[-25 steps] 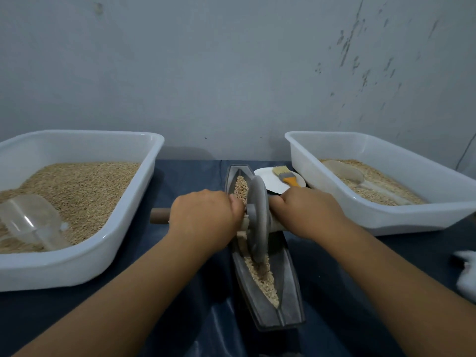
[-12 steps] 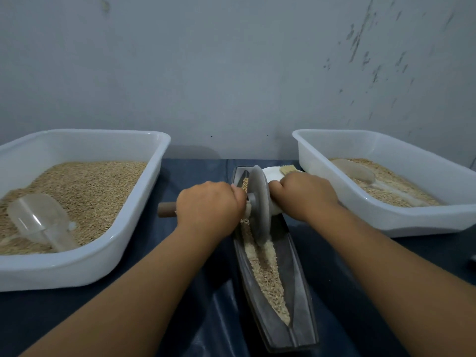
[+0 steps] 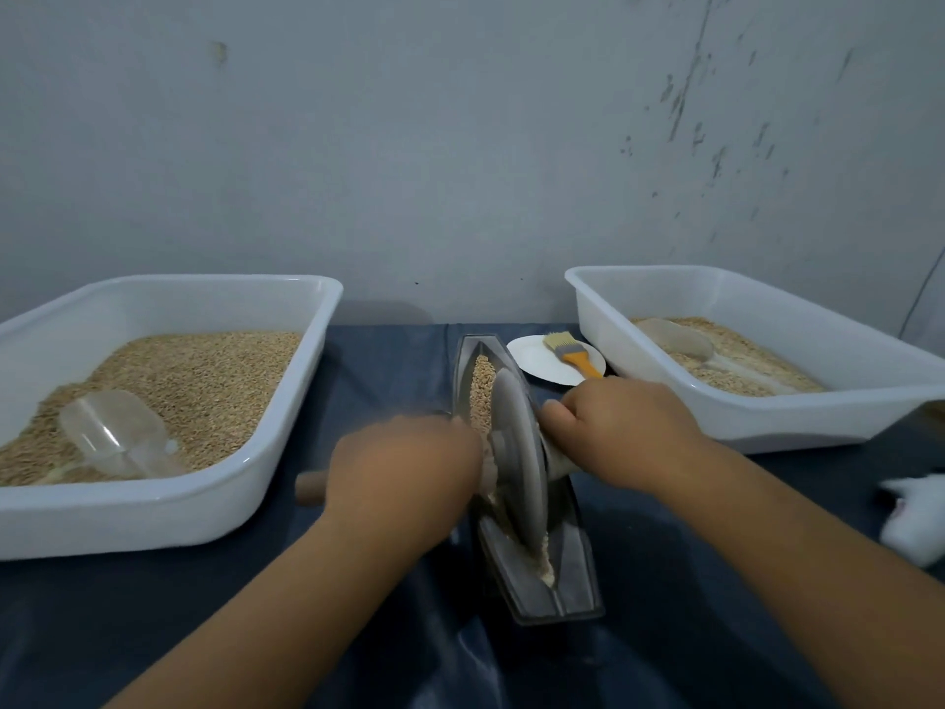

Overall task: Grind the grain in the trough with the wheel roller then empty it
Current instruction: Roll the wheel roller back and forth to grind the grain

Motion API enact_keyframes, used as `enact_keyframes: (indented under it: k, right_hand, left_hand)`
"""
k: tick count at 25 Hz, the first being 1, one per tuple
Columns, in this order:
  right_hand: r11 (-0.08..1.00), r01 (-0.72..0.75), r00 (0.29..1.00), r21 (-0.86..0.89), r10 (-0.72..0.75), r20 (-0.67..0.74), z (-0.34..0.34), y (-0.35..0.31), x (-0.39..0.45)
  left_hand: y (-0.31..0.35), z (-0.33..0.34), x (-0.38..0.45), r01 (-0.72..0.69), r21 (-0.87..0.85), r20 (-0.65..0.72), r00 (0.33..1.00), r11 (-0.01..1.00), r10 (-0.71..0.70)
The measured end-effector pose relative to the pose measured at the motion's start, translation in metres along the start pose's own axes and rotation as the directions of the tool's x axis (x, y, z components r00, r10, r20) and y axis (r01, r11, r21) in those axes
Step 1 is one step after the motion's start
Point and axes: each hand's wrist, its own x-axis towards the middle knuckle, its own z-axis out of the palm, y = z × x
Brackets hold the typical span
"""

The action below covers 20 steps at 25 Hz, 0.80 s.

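A narrow grey boat-shaped trough (image 3: 578, 580) lies lengthwise on the dark table in front of me. Grain (image 3: 481, 388) shows in its far half. The grey wheel roller (image 3: 516, 452) stands upright in the trough's near half. My left hand (image 3: 404, 473) grips the wooden axle handle (image 3: 311, 487) on the left of the wheel. My right hand (image 3: 621, 434) grips the handle on the right, which it hides. Both hands are slightly blurred.
A white tub (image 3: 153, 509) of grain with a clear scoop (image 3: 115, 434) sits on the left. Another white tub (image 3: 767, 427) with grain and a scoop sits on the right. A white plate (image 3: 537, 363) bearing a yellow-handled brush (image 3: 570, 353) lies behind the trough. A white cloth (image 3: 915, 519) is at the right edge.
The wheel rolled to the trough's far end, then back toward me into the near half. Both hands came back with it, uncovering the plate and brush.
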Motion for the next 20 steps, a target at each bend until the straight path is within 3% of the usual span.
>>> enact_keyframes:
  k: [3,6,8,10,15,17,20]
  right_hand:
    - [0.999,0.029,0.999,-0.034,-0.031,-0.042,-0.005,0.004,-0.011]
    - [0.999,-0.036,0.991,-0.017,0.034,-0.130,0.011,0.001,0.002]
    - [0.996,-0.084,0.980,-0.017,0.080,-0.185,0.022,0.000,0.021]
    - [0.994,-0.107,0.974,-0.019,0.101,-0.201,0.029,-0.001,0.041]
    - [0.992,-0.126,0.979,0.008,0.126,-0.158,0.028,-0.003,0.054]
    - [0.994,-0.109,0.987,0.021,0.111,-0.118,0.024,-0.002,0.037]
    - [0.997,-0.072,0.997,0.041,0.072,-0.003,0.010,0.005,0.006]
  left_hand:
    - [-0.011,-0.012,-0.014,0.044,0.036,0.053,0.998,0.998,-0.046]
    - [-0.019,0.000,-0.002,-0.074,0.186,0.086,0.995,0.980,0.059]
    - [-0.024,0.008,0.017,-0.045,0.201,0.076,0.997,0.979,0.030]
    - [-0.028,0.017,0.034,-0.104,0.240,0.117,0.990,0.965,0.078]
    - [-0.029,0.017,0.039,-0.079,0.195,0.169,0.985,0.978,0.046]
    - [-0.024,0.011,0.028,-0.136,0.194,0.201,0.975,0.972,0.096]
    - [-0.021,0.000,0.005,-0.109,0.148,0.109,0.990,0.983,0.093]
